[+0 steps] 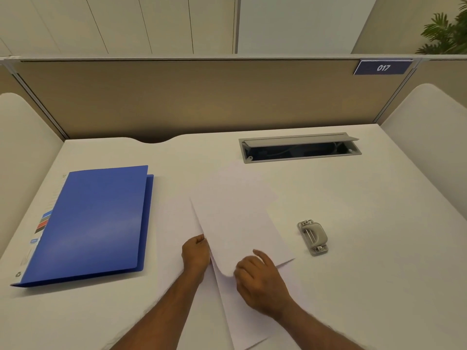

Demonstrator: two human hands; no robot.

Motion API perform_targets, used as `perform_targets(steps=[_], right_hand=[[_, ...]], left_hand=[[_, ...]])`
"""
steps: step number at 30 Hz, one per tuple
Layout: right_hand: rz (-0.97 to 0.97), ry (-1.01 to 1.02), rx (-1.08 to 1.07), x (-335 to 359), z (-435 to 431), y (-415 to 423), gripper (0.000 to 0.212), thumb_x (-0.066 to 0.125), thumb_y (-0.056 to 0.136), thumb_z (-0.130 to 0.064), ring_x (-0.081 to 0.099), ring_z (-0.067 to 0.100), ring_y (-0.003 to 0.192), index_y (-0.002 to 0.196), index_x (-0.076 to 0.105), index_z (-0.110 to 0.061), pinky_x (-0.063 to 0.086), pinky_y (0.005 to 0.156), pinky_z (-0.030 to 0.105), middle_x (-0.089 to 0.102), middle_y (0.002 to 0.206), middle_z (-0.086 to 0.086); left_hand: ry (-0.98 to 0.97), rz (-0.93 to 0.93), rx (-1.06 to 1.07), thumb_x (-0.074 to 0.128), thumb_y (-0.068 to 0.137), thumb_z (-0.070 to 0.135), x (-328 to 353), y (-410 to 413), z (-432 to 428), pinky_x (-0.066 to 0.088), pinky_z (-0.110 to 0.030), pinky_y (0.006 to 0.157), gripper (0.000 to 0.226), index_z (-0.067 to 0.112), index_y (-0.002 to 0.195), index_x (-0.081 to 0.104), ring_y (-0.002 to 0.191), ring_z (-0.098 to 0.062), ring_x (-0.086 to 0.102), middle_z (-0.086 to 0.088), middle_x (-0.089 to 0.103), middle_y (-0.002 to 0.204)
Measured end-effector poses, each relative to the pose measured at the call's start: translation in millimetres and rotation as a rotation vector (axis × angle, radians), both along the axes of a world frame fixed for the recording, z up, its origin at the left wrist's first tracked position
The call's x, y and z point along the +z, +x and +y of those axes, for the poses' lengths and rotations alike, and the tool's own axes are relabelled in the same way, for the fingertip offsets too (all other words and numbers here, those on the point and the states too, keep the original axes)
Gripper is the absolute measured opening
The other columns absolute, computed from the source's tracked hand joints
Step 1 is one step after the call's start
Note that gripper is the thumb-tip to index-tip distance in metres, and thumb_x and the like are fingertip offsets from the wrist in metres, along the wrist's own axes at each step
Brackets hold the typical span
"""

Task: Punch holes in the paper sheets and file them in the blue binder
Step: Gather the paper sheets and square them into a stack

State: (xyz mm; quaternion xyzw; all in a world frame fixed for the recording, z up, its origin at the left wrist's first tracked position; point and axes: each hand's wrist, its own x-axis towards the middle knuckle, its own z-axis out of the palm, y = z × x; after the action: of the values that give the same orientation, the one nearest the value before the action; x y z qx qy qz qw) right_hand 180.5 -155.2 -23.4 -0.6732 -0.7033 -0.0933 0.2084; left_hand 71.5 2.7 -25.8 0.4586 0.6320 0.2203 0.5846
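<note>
A closed blue binder (97,223) lies flat on the left of the white desk. Several white paper sheets (237,213) lie fanned in the middle, one of them lifted at its near edge. My left hand (195,255) pinches that sheet's left edge. My right hand (260,281) holds its curled near corner between thumb and fingers. A grey hole punch (313,237) stands to the right of the sheets, apart from both hands.
The white desk (366,248) has an open grey cable tray (299,149) at the back right. Beige partition walls enclose the back and sides, with a blue sign reading 017 (382,67). A plant (447,34) shows at the top right.
</note>
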Motion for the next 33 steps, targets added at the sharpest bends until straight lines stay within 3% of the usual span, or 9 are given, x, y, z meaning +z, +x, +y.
perform_targets(steps=[4, 7, 9, 14, 19, 23, 27, 30, 33], right_hand=[[-0.002, -0.020, 0.004, -8, -22, -12, 0.025, 0.044, 0.093, -0.024, 0.058, 0.014, 0.080, 0.078, 0.062, -0.020, 0.045, 0.095, 0.034, 0.065, 0.082, -0.004], [0.027, -0.039, 0.009, -12, -30, -17, 0.022, 0.048, 0.092, -0.025, 0.055, 0.014, 0.076, 0.078, 0.063, -0.019, 0.045, 0.083, 0.026, 0.064, 0.081, -0.004], [0.035, -0.055, 0.036, -13, -35, -22, 0.026, 0.045, 0.093, -0.028, 0.054, 0.013, 0.075, 0.078, 0.064, -0.020, 0.040, 0.080, 0.023, 0.065, 0.082, -0.005], [0.108, -0.139, 0.052, -19, -46, -26, 0.024, 0.056, 0.088, -0.045, 0.054, 0.011, 0.082, 0.086, 0.063, -0.023, 0.043, 0.082, 0.028, 0.064, 0.089, -0.007], [0.455, -0.034, -0.374, -3, -31, 13, 0.028, 0.060, 0.085, -0.047, 0.057, 0.012, 0.092, 0.096, 0.064, -0.022, 0.041, 0.084, 0.028, 0.065, 0.095, -0.007], [1.021, -0.035, -0.799, 11, -3, 62, 0.047, 0.075, 0.079, -0.031, 0.059, 0.025, 0.103, 0.117, 0.056, -0.010, 0.043, 0.087, 0.029, 0.062, 0.107, 0.004], [1.321, -0.203, -0.706, 25, 10, 86, 0.064, 0.076, 0.078, -0.038, 0.059, 0.017, 0.106, 0.128, 0.042, -0.018, 0.045, 0.090, 0.030, 0.061, 0.113, -0.001], [1.447, -0.291, -0.563, 25, 17, 92, 0.054, 0.075, 0.078, -0.040, 0.065, 0.013, 0.108, 0.122, 0.058, -0.013, 0.049, 0.095, 0.031, 0.071, 0.111, -0.005], [1.468, -0.234, -0.490, 27, 23, 93, 0.026, 0.069, 0.086, -0.021, 0.069, 0.024, 0.103, 0.110, 0.069, -0.015, 0.051, 0.096, 0.050, 0.073, 0.109, 0.003]], left_hand=[[-0.012, -0.025, 0.077, 0.045, 0.094, 0.016, -2, -4, 4, 0.055, -0.043, 0.067, 0.028, 0.010, 0.071, 0.061, 0.073, -0.031, 0.060, -0.017, 0.064, 0.078], [0.012, -0.027, 0.067, 0.054, 0.094, 0.023, 1, -4, 4, 0.054, -0.040, 0.084, 0.019, 0.008, 0.091, 0.067, 0.087, -0.028, 0.062, -0.009, 0.065, 0.090], [0.027, -0.022, -0.001, 0.064, 0.088, 0.020, 3, -3, 3, 0.054, -0.043, 0.090, 0.023, 0.006, 0.106, 0.068, 0.093, -0.026, 0.064, -0.006, 0.068, 0.100], [0.081, -0.013, -0.039, 0.068, 0.084, 0.007, 6, -3, 0, 0.053, -0.033, 0.086, 0.028, 0.004, 0.111, 0.066, 0.089, -0.023, 0.064, -0.007, 0.069, 0.101], [0.193, -0.087, -0.127, 0.063, 0.088, 0.005, 20, -8, -3, 0.052, -0.033, 0.090, 0.029, 0.007, 0.117, 0.061, 0.095, -0.019, 0.060, -0.002, 0.064, 0.104], [0.270, -0.190, -0.232, 0.060, 0.090, 0.006, 35, -14, -3, 0.052, -0.015, 0.071, 0.023, 0.018, 0.109, 0.061, 0.090, -0.010, 0.062, 0.009, 0.064, 0.099], [0.284, -0.261, -0.267, 0.058, 0.091, 0.007, 45, -15, 4, 0.051, -0.019, 0.075, 0.022, 0.022, 0.106, 0.061, 0.094, -0.015, 0.063, 0.003, 0.066, 0.103], [0.276, -0.296, -0.270, 0.054, 0.094, 0.010, 52, -14, 10, 0.054, -0.034, 0.087, 0.021, 0.020, 0.112, 0.058, 0.101, -0.022, 0.062, -0.004, 0.064, 0.111], [0.291, -0.336, -0.281, 0.050, 0.096, 0.012, 65, -11, 15, 0.053, -0.035, 0.089, 0.024, 0.019, 0.119, 0.053, 0.104, -0.021, 0.062, -0.003, 0.062, 0.116]])
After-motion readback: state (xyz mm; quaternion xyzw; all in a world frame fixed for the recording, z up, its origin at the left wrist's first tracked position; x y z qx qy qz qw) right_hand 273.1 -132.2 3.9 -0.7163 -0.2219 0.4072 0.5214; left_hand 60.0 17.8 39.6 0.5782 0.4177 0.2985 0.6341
